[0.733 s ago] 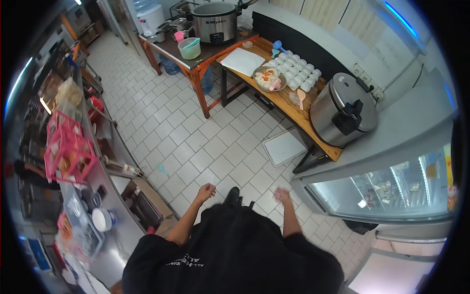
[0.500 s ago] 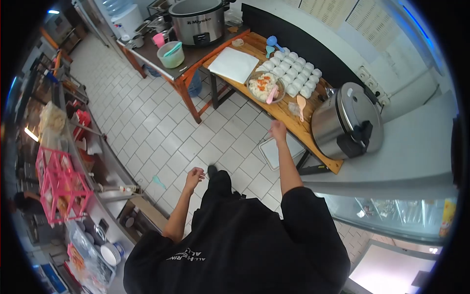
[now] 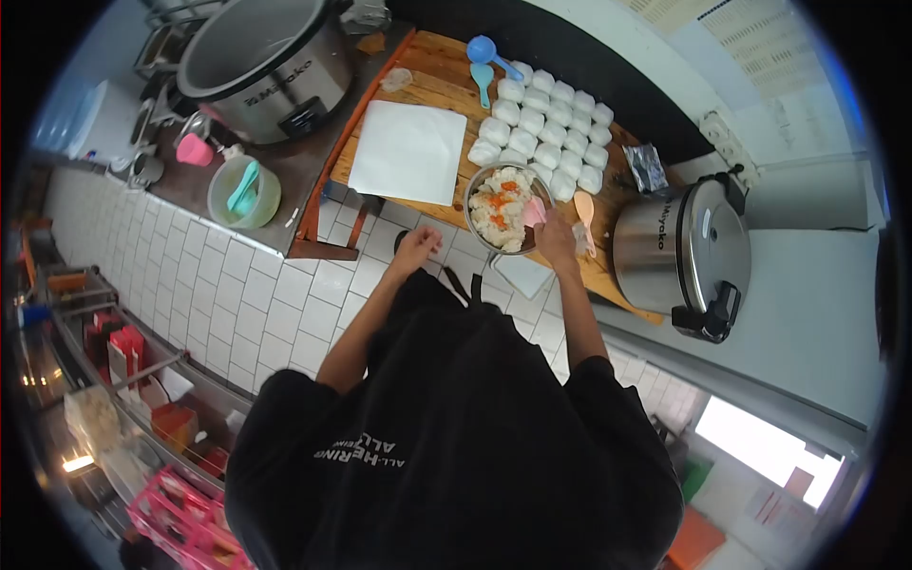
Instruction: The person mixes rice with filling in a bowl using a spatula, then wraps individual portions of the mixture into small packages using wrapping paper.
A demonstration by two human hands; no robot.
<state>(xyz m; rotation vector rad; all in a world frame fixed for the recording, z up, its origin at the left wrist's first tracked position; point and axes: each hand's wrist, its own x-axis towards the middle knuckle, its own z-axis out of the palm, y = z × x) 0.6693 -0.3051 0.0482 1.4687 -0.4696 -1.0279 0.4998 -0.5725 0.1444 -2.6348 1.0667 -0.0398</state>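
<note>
My right hand (image 3: 558, 237) is closed on the handle of a pink rice paddle (image 3: 534, 211), whose blade rests in a round bowl (image 3: 470, 217). White rice (image 3: 496, 226) with orange bits on top fills the bowl, which sits at the table's front edge. Just right of the bowl lies a peach-coloured paddle (image 3: 583, 209). Behind it, several white rounded packets (image 3: 548, 130) stand in tight rows. My left hand (image 3: 418, 249) hangs in front of the table with nothing in it, fingers loosely curled and apart. A stack of white paper sheets (image 3: 408, 152) lies left of the bowl.
A lidded steel cooker (image 3: 655, 237) stands at the table's right end. On the darker table at left are a big open Miyako cooker (image 3: 275, 81), a green tub (image 3: 268, 195) with a turquoise scoop, and a pink cup (image 3: 194, 149). Blue scoops (image 3: 482, 49) lie at the back.
I have come closer to the wooden table. My right hand has reached forward to the bowl and taken the pink paddle's handle. My left hand has also moved nearer the table.
</note>
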